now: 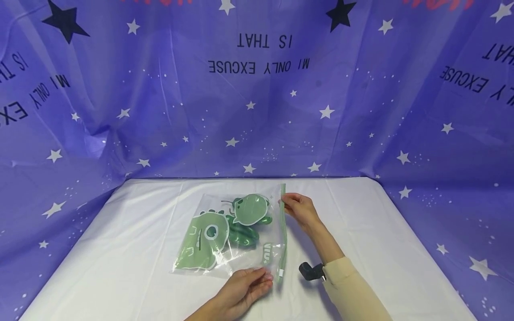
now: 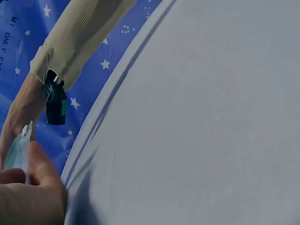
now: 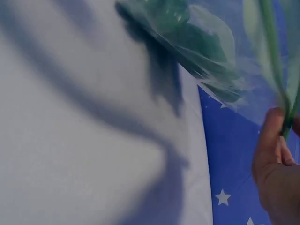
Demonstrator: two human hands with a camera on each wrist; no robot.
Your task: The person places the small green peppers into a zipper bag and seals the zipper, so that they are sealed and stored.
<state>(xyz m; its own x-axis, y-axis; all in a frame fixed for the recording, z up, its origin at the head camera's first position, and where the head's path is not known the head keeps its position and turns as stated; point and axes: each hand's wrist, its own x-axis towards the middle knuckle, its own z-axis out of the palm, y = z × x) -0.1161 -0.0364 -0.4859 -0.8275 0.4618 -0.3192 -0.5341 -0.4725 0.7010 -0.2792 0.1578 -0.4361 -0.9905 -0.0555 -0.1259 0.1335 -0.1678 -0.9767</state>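
A clear zip bag [image 1: 201, 249] with a green cartoon dinosaur print is held over the white table. Inside it are shiny dark green objects [image 1: 242, 234], partly hidden behind the print. My left hand [image 1: 245, 290] pinches the bag's near side, close to the lower end of the green zip strip [image 1: 283, 232]. At the strip's far end, my right hand [image 1: 301, 211] grips the edge between thumb and fingers. The right wrist view shows this right hand [image 3: 276, 159] on the green strip [image 3: 272, 51], the bag hanging beside it.
A white cloth [image 1: 132, 232] covers the table. Purple curtains [image 1: 257, 111] with stars and lettering stand behind it and on both sides. A black device [image 1: 311, 271] sticks out at the right sleeve cuff [image 1: 337, 269].
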